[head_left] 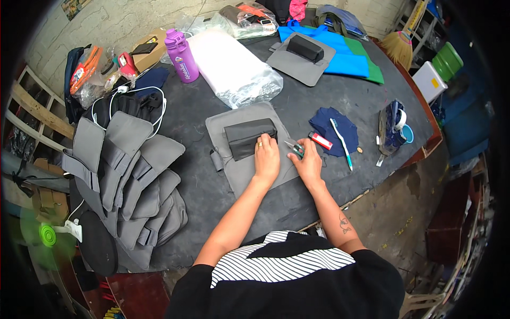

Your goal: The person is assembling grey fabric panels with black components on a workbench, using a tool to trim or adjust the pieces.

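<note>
A grey fabric panel with a raised black pouch on it lies on the dark table in front of me. My left hand has its fingers bunched together at the pouch's right corner; whether a thread is pinched there is too small to tell. Just to the right, my right hand holds small thread snips, their blades pointing left toward the pouch. Beside that hand are a red and white lighter-like item and a white and teal toothbrush, on and by a navy cloth.
Stacked grey fabric pieces fill the table's left side. Behind stand a purple bottle, a plastic-wrapped white bundle and another grey panel with pouch. A cup sits near the right edge. A green fan is at far left.
</note>
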A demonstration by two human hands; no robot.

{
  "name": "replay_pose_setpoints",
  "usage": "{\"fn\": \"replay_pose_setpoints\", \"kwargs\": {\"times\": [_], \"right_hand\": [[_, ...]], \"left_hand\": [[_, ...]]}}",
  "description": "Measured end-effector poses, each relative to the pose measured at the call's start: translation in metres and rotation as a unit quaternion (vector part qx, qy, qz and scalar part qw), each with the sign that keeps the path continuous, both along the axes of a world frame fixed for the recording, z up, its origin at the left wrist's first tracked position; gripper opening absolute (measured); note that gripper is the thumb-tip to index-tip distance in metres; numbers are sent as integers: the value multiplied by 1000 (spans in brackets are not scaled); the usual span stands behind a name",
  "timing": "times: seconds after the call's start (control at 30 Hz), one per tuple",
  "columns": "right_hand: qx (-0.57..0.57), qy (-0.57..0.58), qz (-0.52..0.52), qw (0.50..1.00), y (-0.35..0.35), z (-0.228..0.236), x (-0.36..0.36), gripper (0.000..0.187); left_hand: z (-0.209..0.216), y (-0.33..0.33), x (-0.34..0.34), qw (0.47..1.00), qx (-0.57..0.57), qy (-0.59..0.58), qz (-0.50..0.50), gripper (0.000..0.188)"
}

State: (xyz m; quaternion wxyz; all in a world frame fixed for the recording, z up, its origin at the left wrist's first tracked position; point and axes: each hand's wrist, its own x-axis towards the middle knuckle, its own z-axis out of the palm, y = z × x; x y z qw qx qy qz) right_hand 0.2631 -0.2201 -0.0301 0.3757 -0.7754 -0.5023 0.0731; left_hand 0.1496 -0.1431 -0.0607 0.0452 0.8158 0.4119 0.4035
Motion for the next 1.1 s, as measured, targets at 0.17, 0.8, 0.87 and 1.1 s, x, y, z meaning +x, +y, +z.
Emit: {"fn": "replay_pose_setpoints", "kwargs": {"times": [0.17,0.8,0.87,1.1], "right_hand": [[26,10,11,1000,-1,0,2,43],[82,-155,66,982,9,9,-14,14],[86,-92,39,991,7,12,-12,13],[52,87,15,995,-7,9,-7,35]], "left_hand": [[1,1,-4,994,-86,-54,-36,16],[2,-1,-7,989,-98,-101,-41,12],[8,-5,-16,980,-119,-147,-65,12],[57,18,-84,921,-199,-316,108,71]]}}
